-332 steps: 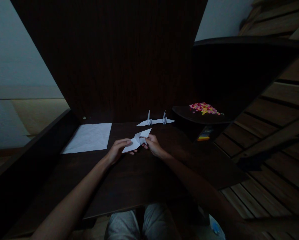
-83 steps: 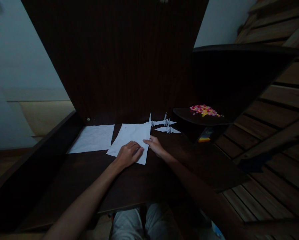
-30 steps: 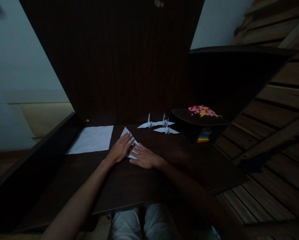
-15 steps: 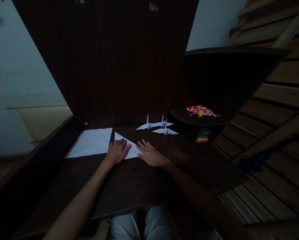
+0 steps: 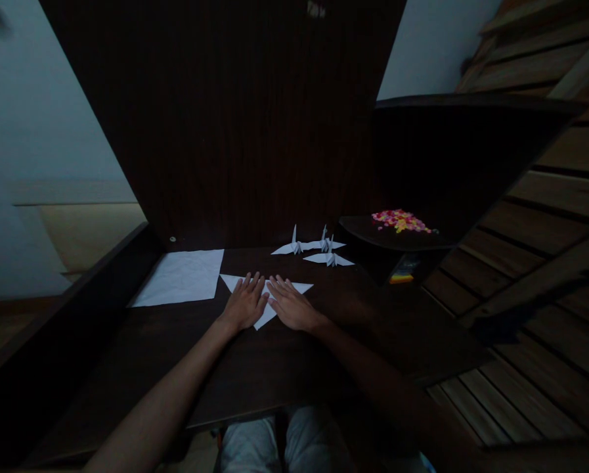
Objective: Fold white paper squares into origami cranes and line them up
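A white sheet of paper folded into a triangle (image 5: pixel 265 315) lies flat on the dark wooden desk, its long edge away from me and one corner pointing towards me. My left hand (image 5: pixel 245 303) rests flat on its left half, fingers stretched out. On the right half lies my right hand (image 5: pixel 291 304), also flat with its fingers extended. The hands are close together at the paper's middle and cover much of it. Left of the triangle is a flat white paper sheet (image 5: pixel 182 277), slightly wrinkled.
Three folded paper cranes (image 5: pixel 329 259) stand near the back of the desk. Small pink, red and yellow pieces (image 5: pixel 401 221) are heaped on a corner shelf (image 5: pixel 358 228) at right. A low side board (image 5: pixel 67 322) borders the desk on the left.
The folded triangle has turned, so its long edge now runs across the far side. Both hands have come closer together over its middle.
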`<state>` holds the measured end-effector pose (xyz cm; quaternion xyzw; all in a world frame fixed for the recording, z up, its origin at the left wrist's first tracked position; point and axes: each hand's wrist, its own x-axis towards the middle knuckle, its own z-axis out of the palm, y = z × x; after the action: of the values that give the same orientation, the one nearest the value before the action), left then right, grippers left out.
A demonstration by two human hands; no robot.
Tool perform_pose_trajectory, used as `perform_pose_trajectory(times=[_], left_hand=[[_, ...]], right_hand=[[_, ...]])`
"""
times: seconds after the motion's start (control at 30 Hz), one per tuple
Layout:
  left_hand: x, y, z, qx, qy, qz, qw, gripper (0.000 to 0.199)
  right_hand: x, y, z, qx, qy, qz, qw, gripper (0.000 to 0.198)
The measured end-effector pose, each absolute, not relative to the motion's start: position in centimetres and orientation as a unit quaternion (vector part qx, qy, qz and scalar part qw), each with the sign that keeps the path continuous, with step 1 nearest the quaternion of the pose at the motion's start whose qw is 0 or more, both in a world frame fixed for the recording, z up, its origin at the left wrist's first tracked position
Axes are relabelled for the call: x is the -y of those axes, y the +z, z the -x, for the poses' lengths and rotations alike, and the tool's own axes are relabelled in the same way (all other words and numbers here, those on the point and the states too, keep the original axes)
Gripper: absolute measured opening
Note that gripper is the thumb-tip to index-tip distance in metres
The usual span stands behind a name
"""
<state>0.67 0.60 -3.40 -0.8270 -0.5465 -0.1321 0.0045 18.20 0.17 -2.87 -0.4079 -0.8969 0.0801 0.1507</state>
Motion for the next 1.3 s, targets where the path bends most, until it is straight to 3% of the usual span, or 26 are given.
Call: perform_pose_trajectory(times=[0.53,0.8,0.97,1.17,1.3], left_hand=[[-1.5,-2.6,1.7,0.621,-0.082,0.779,-0.030,0.065],[-2.0,-2.6,2.2,0.643,-0.067,0.762,-0.022,0.078],[-1.7,-2.3,2.2,0.632,-0.052,0.772,-0.026,0.094],[-1.3,-1.9,2.2,0.581,-0.069,0.809,-0.051,0.088],[-1.4,-1.8,2.2,0.510,-0.125,0.848,-0.072,0.087]], right_hand=[[-0.8,-1.7,-20.8,0.829,0.156,0.534,0.059,0.073],[-1.1,-1.8,-20.9,0.810,0.156,0.562,0.065,0.077],[-1.0,-1.1,-20.2,0.801,0.130,0.576,0.098,0.065],[-0.9,0.4,-20.3,0.805,0.111,0.557,0.168,0.037],[-1.6,0.6,-21.1,0.770,0.210,0.556,0.231,0.022]])
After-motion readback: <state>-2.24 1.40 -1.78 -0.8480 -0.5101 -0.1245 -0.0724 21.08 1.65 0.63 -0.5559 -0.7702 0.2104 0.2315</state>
